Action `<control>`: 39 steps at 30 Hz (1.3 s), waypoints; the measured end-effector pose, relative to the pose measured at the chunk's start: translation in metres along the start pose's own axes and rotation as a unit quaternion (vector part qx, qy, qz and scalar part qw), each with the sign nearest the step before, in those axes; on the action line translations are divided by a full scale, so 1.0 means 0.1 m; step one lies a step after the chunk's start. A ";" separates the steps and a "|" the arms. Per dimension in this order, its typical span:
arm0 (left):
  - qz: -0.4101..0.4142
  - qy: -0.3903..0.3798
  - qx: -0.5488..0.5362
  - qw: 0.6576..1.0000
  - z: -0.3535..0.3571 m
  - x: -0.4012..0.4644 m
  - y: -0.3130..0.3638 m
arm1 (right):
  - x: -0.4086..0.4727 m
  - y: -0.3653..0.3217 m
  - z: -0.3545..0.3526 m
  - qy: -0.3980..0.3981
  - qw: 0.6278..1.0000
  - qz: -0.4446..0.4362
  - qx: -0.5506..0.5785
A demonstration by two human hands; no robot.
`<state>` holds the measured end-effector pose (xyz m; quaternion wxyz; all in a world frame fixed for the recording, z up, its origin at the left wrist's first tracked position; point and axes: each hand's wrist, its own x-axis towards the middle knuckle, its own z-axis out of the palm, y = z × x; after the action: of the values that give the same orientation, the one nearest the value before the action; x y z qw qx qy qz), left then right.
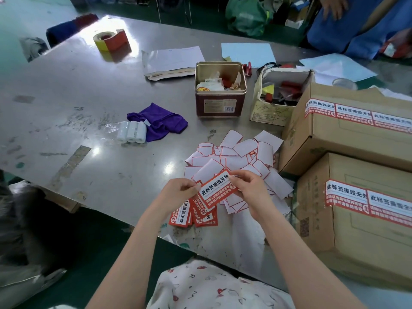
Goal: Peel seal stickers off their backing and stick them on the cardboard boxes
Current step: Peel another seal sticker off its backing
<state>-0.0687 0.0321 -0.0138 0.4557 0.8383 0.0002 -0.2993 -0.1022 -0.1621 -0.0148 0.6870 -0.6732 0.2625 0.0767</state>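
Observation:
Both hands hold one red and white seal sticker (217, 190) above the table's front edge. My left hand (179, 192) pinches its left end, and my right hand (249, 188) pinches its upper right corner. Under it lies a small stack of unpeeled stickers (196, 216). A heap of empty white backings (236, 155) spreads behind the hands. Two cardboard boxes stand at the right: the near box (356, 237) and the far box (347, 139), each with red seal stickers along its top edge.
On the steel table (89, 97) stand a brown tin (220, 90) and an open carton of odds and ends (278, 94). A purple cloth (158, 121), white paper rolls (132, 131), a label roll (110, 40) and papers lie farther off. Another person stands top right.

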 end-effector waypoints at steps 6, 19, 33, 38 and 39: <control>-0.002 0.010 -0.028 1.000 0.02 -0.03 -0.02 | -0.02 0.00 -0.02 0.008 1.000 0.017 0.021; -0.008 0.011 -0.051 0.999 0.02 -0.04 -0.05 | -0.11 -0.01 0.03 -0.015 1.000 0.010 0.014; -0.004 0.035 0.007 0.999 0.06 -0.02 0.03 | -0.14 -0.12 0.06 0.062 0.961 -0.170 -0.210; -0.006 0.006 -0.064 0.998 0.01 -0.04 0.04 | -0.10 -0.08 0.01 0.097 0.957 -0.179 -0.206; -0.006 -0.007 -0.076 0.997 0.00 -0.05 0.04 | -0.08 -0.05 0.00 0.102 0.956 -0.178 -0.208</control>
<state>-0.0715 0.0313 -0.0082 0.5163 0.7993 0.0244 -0.3066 -0.1068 -0.1602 -0.0068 0.5038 -0.8413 0.1857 -0.0628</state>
